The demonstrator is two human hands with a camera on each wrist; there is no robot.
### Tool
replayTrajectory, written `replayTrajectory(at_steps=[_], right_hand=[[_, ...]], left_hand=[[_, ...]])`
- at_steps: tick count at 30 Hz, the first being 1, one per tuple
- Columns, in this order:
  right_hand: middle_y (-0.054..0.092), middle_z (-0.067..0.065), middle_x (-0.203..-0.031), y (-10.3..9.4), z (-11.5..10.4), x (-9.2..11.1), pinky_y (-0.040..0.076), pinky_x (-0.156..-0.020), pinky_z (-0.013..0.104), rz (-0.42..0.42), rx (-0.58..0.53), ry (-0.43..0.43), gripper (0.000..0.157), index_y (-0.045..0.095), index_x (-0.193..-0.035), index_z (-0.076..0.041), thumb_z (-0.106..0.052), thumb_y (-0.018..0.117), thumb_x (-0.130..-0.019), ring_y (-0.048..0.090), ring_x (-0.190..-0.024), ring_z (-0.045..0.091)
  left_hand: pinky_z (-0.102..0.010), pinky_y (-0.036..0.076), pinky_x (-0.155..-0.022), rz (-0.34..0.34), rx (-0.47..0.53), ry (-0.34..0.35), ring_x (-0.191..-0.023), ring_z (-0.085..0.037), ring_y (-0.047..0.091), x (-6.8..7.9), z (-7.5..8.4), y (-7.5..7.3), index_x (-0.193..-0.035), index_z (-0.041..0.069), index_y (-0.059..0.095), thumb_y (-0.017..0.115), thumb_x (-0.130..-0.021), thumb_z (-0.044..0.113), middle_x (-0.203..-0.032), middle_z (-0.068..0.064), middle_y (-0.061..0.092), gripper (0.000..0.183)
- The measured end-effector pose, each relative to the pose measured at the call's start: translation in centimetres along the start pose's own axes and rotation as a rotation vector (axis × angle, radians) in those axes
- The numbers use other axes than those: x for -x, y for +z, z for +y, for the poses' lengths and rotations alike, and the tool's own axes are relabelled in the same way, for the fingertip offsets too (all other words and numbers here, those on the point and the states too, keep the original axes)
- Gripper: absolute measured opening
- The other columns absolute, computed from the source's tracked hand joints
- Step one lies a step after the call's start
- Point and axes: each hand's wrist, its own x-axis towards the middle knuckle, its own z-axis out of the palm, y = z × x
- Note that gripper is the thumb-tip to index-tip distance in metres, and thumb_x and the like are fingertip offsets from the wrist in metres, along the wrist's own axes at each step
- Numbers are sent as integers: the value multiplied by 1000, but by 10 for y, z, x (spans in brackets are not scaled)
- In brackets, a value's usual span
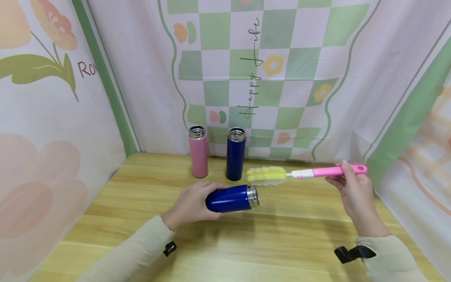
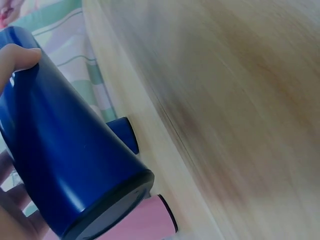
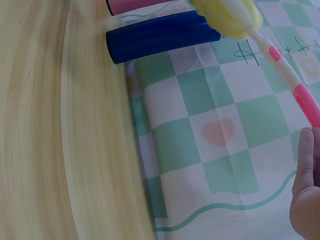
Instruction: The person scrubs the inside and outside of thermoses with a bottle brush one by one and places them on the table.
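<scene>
My left hand (image 1: pixel 195 203) grips a dark blue bottle (image 1: pixel 230 199) round its base end. The bottle lies tilted on its side above the table, its open steel mouth facing right; in the left wrist view its black-rimmed base (image 2: pixel 111 212) shows close up. My right hand (image 1: pixel 357 194) holds a bottle brush (image 1: pixel 327 171) by its pink handle. The brush's yellow sponge head (image 1: pixel 266 175) points left, a little above and beside the bottle's mouth, outside it. In the right wrist view the brush handle (image 3: pixel 306 102) rises from my fingers.
A pink bottle (image 1: pixel 199 154) and a second dark blue bottle (image 1: pixel 235 156) stand upright and uncapped near the back of the wooden table (image 1: pixel 246 250). Behind them hangs a checked curtain (image 1: pixel 215 64), close to the table's far edge.
</scene>
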Motion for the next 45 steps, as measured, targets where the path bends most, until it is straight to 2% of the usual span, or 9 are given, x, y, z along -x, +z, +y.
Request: replayTrajectory(at_steps=[9, 20, 30, 34, 45], right_hand=[[64, 9, -96, -3, -3, 1, 55, -79, 27, 18, 63, -7, 19, 66, -102, -1, -19, 61, -101, 71, -83, 15], [66, 8, -90, -5, -8, 3, 56, -77, 26, 4, 95, -19, 20, 67, -95, 0, -17, 60, -102, 72, -81, 15], [66, 7, -89, -7, -11, 4, 56, -75, 25, 0, 101, -13, 19, 67, -94, -1, -16, 60, -102, 71, -79, 15], [65, 7, -91, -7, -13, 5, 56, -76, 25, 6, 100, 2, 18, 67, -95, -1, -17, 61, -101, 70, -79, 15], [61, 7, -94, -5, -16, 5, 57, -78, 26, 0, 41, 43, 19, 67, -95, 0, -17, 62, -101, 68, -80, 16]], left_hand=[[-38, 54, -78, 91, 66, 6, -104, -10, 61, -2, -1, 1, -135, 38, 58, 88, -68, 49, -123, 10, 65, 73], [-36, 54, -76, 130, 67, -17, -99, -12, 62, -3, 0, -2, -135, 34, 60, 87, -70, 52, -118, 7, 67, 73], [-38, 54, -80, 108, 43, -38, -103, -13, 62, -4, 1, 0, -137, 37, 58, 84, -72, 56, -122, 8, 67, 73], [-38, 54, -78, 119, 30, -41, -102, -13, 62, -5, 3, 1, -136, 36, 59, 85, -71, 56, -120, 7, 67, 73], [-40, 54, -76, 101, -12, -49, -101, -15, 61, -7, 5, 1, -134, 37, 61, 84, -71, 59, -118, 5, 66, 71]])
